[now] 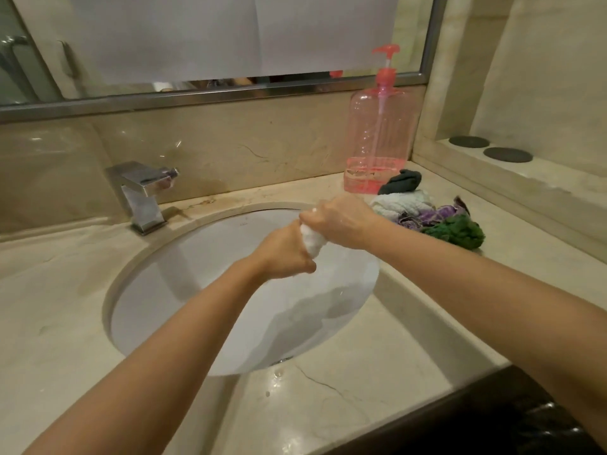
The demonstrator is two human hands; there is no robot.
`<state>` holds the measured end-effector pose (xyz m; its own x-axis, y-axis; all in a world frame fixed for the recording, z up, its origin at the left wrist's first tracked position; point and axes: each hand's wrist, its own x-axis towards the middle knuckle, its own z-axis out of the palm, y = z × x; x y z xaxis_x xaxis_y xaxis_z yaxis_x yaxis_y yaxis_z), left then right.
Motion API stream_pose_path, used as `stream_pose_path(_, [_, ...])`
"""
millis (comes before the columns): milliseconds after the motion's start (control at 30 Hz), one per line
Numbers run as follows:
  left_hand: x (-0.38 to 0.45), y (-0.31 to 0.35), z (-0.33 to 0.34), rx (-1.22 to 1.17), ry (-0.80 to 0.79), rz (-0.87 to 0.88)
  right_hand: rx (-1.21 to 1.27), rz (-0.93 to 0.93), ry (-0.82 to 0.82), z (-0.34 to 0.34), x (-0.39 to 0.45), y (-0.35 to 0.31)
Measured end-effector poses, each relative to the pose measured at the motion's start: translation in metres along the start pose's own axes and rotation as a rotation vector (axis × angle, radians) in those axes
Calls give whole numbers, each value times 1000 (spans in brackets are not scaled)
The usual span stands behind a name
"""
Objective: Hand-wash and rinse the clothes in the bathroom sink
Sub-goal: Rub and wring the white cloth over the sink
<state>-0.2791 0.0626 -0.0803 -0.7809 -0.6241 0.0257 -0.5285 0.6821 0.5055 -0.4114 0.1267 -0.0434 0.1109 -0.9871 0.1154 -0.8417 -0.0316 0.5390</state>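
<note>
A small white cloth (pixel 312 242) is bunched into a twisted roll above the white oval sink (pixel 184 290). My left hand (pixel 285 252) grips its lower end and my right hand (pixel 340 221) grips its upper end, both over the sink's far right part. Only a short stretch of the cloth shows between the two fists. A heap of other clothes lies on the counter right of the sink: a dark grey piece (pixel 402 181), a white one (pixel 399 201), a purple patterned one (pixel 433 214) and a green one (pixel 458 230).
A chrome tap (pixel 143 195) stands behind the sink at the left, no water running. A pink pump bottle (pixel 381 133) stands at the back right by the clothes. Two dark round discs (pixel 489 149) lie on a raised ledge at the right. Water drops dot the marble counter (pixel 328 395) in front.
</note>
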Motion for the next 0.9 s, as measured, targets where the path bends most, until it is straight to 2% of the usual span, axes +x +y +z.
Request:
stream_pose_path(67, [6,16,2,62,115,76,-41,-3,223,6,-10,23])
stream_pose_path(133, [13,33,6,1,166,156,-64,41,294,8,-24,48])
stream_pose_path(233, [25,55,11,-156,110,201,-28,247,124,6,-53,82])
stream_pose_path(400, [54,73,28,-187,59,172,96,606,-28,21,-98,122])
stream_pose_path(600, [72,82,49,-227,105,183,509,849,12,36,-123,137])
stream_pose_path(667, [71,86,52,-441,63,197,571,857,-35,33,-119,136])
stream_pose_path(733, [66,86,52,-797,-72,247,600,848,-50,28,-112,128])
stream_pose_path(800, [61,86,50,-1032,-131,282,650,836,-55,24,-100,114])
stream_pose_path(900, [54,81,39,-1253,-1,142,812,786,-51,20,-74,85])
